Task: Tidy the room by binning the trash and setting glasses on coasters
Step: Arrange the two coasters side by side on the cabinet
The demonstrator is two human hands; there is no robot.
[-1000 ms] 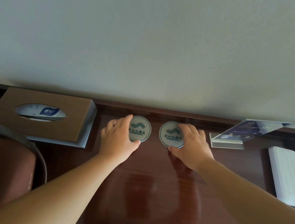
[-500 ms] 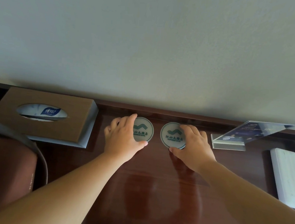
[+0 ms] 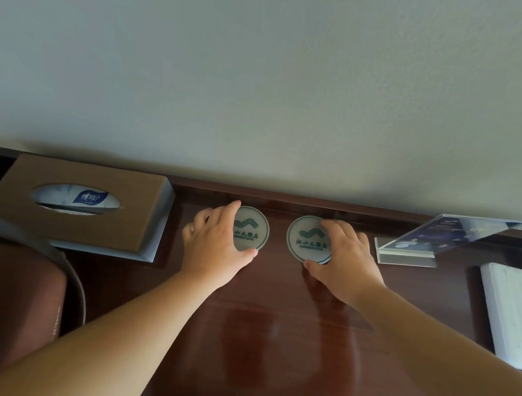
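Observation:
Two round white coasters with green printed logos lie side by side on the dark wooden desk (image 3: 273, 339), close to the back wall. My left hand (image 3: 215, 244) covers the left part of the left coaster (image 3: 252, 230), thumb at its near edge and index finger at its far edge. My right hand (image 3: 342, 257) holds the right coaster (image 3: 306, 237) the same way, thumb under its near rim, fingers over its right side. The right coaster's near edge looks slightly lifted. No glasses or trash are in view.
A brown tissue box (image 3: 77, 208) stands at the back left. A clear acrylic sign holder (image 3: 431, 242) sits at the back right, with a white flat device (image 3: 513, 314) nearer on the right edge. A brown chair back (image 3: 7, 312) is at the lower left.
Both hands have slid the coasters slightly farther back toward the wall. The grips look the same.

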